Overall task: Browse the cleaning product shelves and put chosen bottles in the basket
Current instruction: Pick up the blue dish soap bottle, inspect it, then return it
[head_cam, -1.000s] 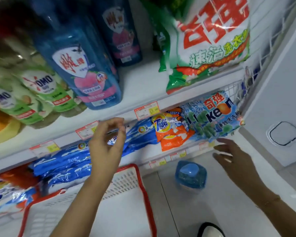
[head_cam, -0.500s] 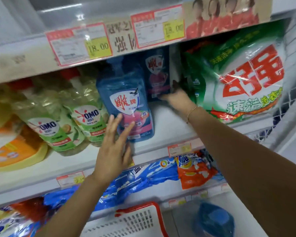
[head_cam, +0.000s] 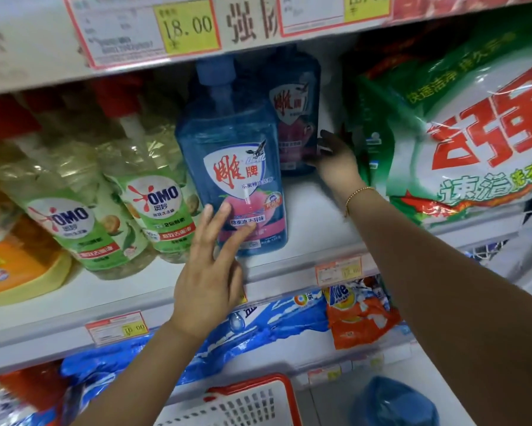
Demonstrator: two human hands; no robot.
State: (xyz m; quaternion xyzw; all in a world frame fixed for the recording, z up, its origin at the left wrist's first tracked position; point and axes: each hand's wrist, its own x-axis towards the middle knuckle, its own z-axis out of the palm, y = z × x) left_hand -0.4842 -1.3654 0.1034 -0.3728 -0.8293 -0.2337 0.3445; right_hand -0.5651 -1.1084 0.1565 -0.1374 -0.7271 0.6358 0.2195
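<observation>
Two hands, left hand and right hand. Three blue bottles: front bottle at centre, back bottle at one o'clock, floor bottle at five. Two green-labelled bottles at nine. One green bag, one orange bag, one basket.

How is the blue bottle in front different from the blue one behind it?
The front blue bottle stands near the shelf edge; the back blue bottle sits deeper, in shadow. The left hand lays straight fingers on the front one; the right hand grips the back one's side. Both carry the same label.
</observation>
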